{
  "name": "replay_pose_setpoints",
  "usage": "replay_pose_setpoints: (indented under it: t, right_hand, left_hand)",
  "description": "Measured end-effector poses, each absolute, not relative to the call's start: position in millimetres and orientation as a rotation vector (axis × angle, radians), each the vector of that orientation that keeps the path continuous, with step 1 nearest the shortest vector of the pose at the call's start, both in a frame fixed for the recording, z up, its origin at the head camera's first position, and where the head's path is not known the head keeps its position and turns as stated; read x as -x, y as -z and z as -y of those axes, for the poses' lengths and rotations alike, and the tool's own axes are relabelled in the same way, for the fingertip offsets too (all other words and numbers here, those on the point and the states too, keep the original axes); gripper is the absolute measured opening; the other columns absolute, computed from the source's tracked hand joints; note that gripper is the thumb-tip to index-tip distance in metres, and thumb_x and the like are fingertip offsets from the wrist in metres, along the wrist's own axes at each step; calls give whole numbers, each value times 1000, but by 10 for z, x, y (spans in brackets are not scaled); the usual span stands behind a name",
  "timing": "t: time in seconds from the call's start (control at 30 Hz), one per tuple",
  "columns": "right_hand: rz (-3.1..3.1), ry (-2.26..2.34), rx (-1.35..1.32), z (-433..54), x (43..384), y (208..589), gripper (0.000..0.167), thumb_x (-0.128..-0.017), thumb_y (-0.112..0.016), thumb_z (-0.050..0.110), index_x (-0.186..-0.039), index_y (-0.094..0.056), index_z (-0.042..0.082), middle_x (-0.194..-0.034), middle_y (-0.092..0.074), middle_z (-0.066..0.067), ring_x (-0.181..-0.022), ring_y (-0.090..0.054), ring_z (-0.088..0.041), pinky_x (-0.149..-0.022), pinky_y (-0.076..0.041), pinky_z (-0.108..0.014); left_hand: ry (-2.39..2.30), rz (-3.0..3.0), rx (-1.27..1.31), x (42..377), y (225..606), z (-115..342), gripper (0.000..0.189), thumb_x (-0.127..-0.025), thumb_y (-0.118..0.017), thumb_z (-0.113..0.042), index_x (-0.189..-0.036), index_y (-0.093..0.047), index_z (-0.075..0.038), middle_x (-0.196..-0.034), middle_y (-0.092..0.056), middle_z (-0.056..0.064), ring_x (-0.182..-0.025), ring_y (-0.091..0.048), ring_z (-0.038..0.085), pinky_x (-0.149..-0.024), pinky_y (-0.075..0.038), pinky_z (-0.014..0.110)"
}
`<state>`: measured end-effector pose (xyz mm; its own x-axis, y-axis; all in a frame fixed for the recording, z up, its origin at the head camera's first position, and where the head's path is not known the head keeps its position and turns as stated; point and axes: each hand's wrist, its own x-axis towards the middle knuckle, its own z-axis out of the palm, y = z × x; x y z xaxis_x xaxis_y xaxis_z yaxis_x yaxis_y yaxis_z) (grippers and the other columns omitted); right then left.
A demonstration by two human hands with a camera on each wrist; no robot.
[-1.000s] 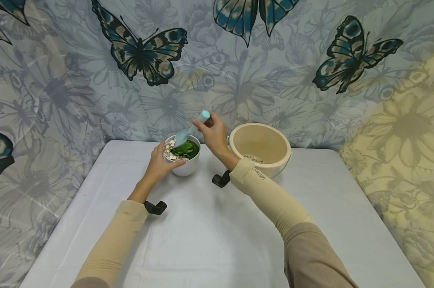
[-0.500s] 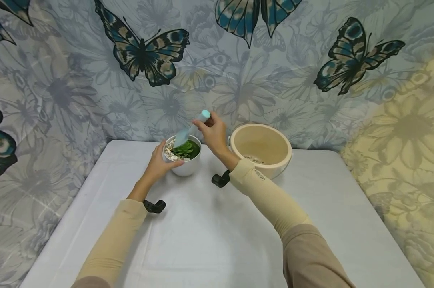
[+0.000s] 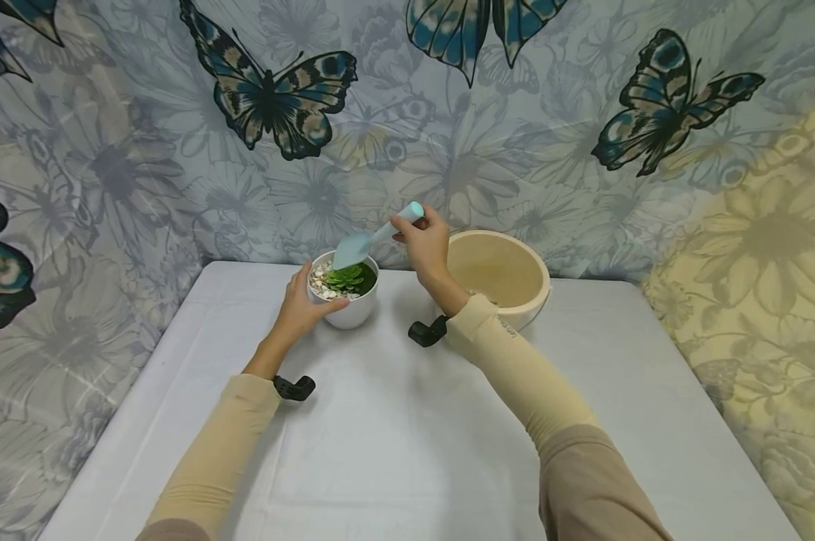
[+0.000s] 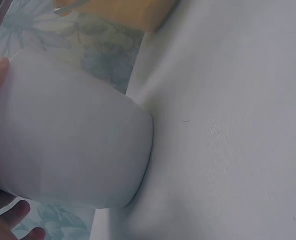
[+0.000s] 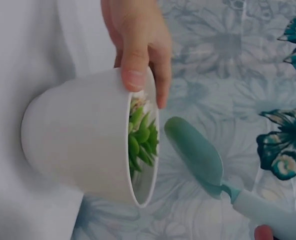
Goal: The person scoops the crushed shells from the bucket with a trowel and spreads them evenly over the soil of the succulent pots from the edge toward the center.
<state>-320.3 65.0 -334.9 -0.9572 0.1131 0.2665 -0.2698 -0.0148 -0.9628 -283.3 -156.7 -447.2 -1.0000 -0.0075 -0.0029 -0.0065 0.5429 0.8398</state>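
A white plant pot (image 3: 350, 315) stands at the table's back edge. In it, a green succulent (image 3: 346, 278) sits beside pale pebbles (image 3: 321, 284) on the left side, with a dark surface showing at the right. My left hand (image 3: 297, 306) holds the pot by its rim, thumb on the near side; the right wrist view shows fingers reaching round the rim. My right hand (image 3: 429, 246) grips a light-blue trowel (image 3: 354, 249) by its handle. The trowel's blade hangs tilted above the pot; in the right wrist view the trowel blade (image 5: 198, 155) is apart from the rim.
A cream bucket (image 3: 502, 263) stands right of the pot, partly hidden behind my right wrist, with a few pebbles at its bottom. White cloth (image 3: 366, 451) covers the table. Butterfly-patterned fabric (image 3: 461, 173) hangs right behind the table.
My right hand and the trowel have moved right and slightly up, the blade rising from among the pebbles to above the pot. The left hand and pot stay in place.
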Motion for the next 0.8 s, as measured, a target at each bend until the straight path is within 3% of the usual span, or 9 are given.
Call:
replay_pose_setpoints:
  t: [0.23,0.8]
  right_hand:
    - [1950,-2192,-66,-735,3214,3303,27,-88,-70,5,-110,-62,-8,-82,-64,0,-68,-67,-9,-71,-60,-26]
    - [1863,-2243,-26,-997,3184,3263,19,-87,-68,1,-102,-63,-9,-86,-66,-3,-70,-68,-12,-67,-59,-23]
  left_hand:
    - [1509,2757,-3,2845,4454,1566,118,-75,-78,-54,-158,-4,-14,-162,-9,19,-149,-15,40,-117,-22,61]
    - [1382,2807,39,2858,4390,1560,116,-75,-77,-53,-157,-8,-8,-159,-11,21,-148,-9,39,-116,-21,63]
